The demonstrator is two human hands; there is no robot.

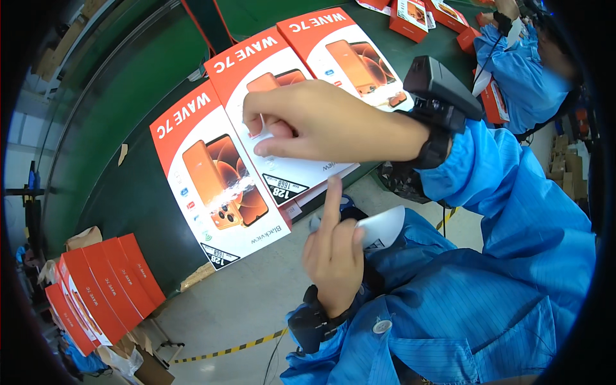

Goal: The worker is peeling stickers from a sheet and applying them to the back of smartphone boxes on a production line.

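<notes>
Fingers [273, 131] of the right hand [321, 122] pinch a small white sticker [264, 149] onto the middle box [282, 109]; a slip could crease it.

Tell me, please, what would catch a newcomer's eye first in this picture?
Three orange-and-white boxes lie in a row on the green belt, filling the middle of the view. The right hand presses a small white sticker onto the middle box, while the left hand below points up with one finger and holds a white roll. A stack of orange boxes stands lower left.
</notes>
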